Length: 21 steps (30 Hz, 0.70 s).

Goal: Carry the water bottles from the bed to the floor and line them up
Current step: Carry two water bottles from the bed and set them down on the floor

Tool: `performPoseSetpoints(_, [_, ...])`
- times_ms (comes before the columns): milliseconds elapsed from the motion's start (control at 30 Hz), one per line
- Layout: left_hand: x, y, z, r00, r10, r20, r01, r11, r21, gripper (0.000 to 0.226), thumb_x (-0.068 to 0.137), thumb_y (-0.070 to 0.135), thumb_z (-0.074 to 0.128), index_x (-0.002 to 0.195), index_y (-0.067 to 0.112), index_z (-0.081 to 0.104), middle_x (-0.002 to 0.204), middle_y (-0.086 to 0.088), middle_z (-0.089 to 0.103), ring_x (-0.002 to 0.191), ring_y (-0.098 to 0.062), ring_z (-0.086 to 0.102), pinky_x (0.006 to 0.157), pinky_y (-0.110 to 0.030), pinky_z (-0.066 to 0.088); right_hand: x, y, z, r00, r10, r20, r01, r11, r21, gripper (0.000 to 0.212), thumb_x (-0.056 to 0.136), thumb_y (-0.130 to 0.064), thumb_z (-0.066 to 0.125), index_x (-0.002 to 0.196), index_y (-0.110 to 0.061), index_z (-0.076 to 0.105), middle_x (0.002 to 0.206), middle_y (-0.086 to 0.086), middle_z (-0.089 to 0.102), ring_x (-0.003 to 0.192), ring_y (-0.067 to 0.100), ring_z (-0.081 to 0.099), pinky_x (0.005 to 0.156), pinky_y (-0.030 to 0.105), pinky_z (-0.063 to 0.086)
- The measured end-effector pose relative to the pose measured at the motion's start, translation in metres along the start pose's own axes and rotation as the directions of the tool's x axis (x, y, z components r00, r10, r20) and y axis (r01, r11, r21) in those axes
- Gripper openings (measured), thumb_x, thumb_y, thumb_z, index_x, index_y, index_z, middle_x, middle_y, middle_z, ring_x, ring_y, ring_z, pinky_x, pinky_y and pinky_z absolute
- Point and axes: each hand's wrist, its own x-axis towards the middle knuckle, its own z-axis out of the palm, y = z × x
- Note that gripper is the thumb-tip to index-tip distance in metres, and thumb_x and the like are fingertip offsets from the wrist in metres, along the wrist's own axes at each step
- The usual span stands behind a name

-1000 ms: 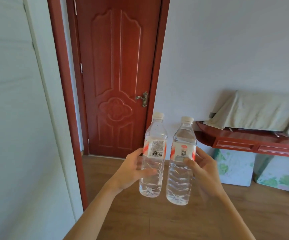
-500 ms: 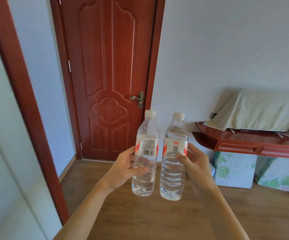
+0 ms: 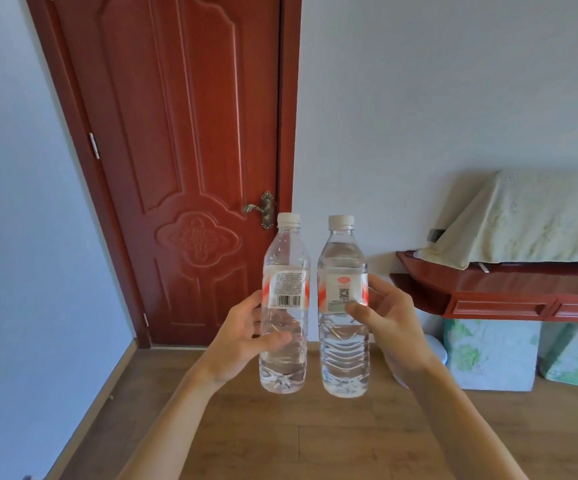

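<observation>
I hold two clear plastic water bottles upright in front of me, side by side and nearly touching, above a wooden floor (image 3: 315, 441). My left hand (image 3: 242, 341) grips the left bottle (image 3: 284, 292) around its middle; this bottle has a white cap and a barcode label facing me. My right hand (image 3: 389, 327) grips the right bottle (image 3: 343, 344), thumb on its red-and-white label with a QR code. Both bottles are capped and hold water. The bed is out of view.
A shut red-brown wooden door (image 3: 190, 161) with a brass handle (image 3: 261, 208) stands ahead. A red wall shelf with drawers (image 3: 509, 299) on the right carries a pale green cloth-covered object (image 3: 530, 220). Floral-patterned blocks (image 3: 492, 355) stand on the floor beneath it.
The view has moved forward through a doorway; the door frame on the left has passed out of sight and the door looms larger. Both hands keep the same hold on the bottles.
</observation>
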Motion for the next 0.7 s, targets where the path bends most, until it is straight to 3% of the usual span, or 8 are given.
performPoseSetpoints(167, [0.044, -0.016, -0.011, 1.0, -0.022, -0.014, 0.022, 1.0, -0.009, 0.067, 0.07, 0.02, 0.079, 0.131, 0.009, 0.053, 0.112, -0.011, 0.072, 0.108, -0.027, 0.069, 0.089, -0.038, 0.056, 0.045, 0.021, -0.015, 1.0, 0.019, 0.018, -0.019, 1.0, 0.019, 0.033, 0.088, 0.004, 0.068, 0.116, -0.013, 0.069, 0.108, 0.012, 0.076, 0.102, 0.031, 0.072, 0.089, 0.046, 0.058])
performPoseSetpoints(267, [0.066, -0.025, -0.021, 0.999, -0.028, -0.038, 0.027, 1.0, -0.012, 0.068, 0.069, 0.021, 0.079, 0.131, 0.009, 0.053, 0.113, -0.009, 0.072, 0.11, -0.025, 0.068, 0.09, -0.036, 0.055, 0.071, 0.033, -0.014, 1.0, 0.014, 0.016, -0.014, 0.999, 0.038, 0.036, 0.08, -0.013, 0.073, 0.116, -0.015, 0.069, 0.108, 0.01, 0.076, 0.101, 0.03, 0.073, 0.085, 0.04, 0.06])
performPoseSetpoints(400, [0.097, -0.038, -0.04, 0.998, -0.051, -0.046, 0.05, 0.998, -0.031, 0.069, 0.07, 0.019, 0.078, 0.133, 0.009, 0.052, 0.116, -0.011, 0.071, 0.11, -0.027, 0.068, 0.09, -0.036, 0.055, 0.11, 0.054, -0.011, 0.998, 0.032, 0.06, -0.035, 0.999, 0.035, 0.038, 0.082, -0.014, 0.078, 0.119, -0.013, 0.068, 0.11, 0.011, 0.076, 0.103, 0.031, 0.072, 0.088, 0.048, 0.059])
performPoseSetpoints(533, [0.135, -0.054, -0.066, 0.997, -0.065, -0.043, 0.063, 0.997, -0.037, 0.069, 0.071, 0.019, 0.078, 0.134, 0.009, 0.051, 0.121, -0.012, 0.069, 0.115, -0.028, 0.065, 0.094, -0.038, 0.053, 0.152, 0.077, -0.003, 0.995, 0.033, 0.09, -0.037, 0.999, 0.036, 0.051, 0.076, -0.027, 0.076, 0.122, -0.01, 0.067, 0.113, 0.012, 0.075, 0.106, 0.032, 0.071, 0.091, 0.048, 0.058])
performPoseSetpoints(700, [0.187, -0.077, -0.112, 0.997, -0.076, -0.026, 0.074, 0.995, -0.07, 0.066, 0.073, 0.016, 0.077, 0.133, 0.008, 0.052, 0.122, -0.016, 0.067, 0.117, -0.034, 0.063, 0.097, -0.043, 0.052, 0.215, 0.108, 0.016, 0.995, 0.038, 0.088, -0.041, 0.999, 0.033, 0.047, 0.076, -0.027, 0.073, 0.119, -0.01, 0.069, 0.112, 0.014, 0.074, 0.106, 0.035, 0.07, 0.092, 0.054, 0.055])
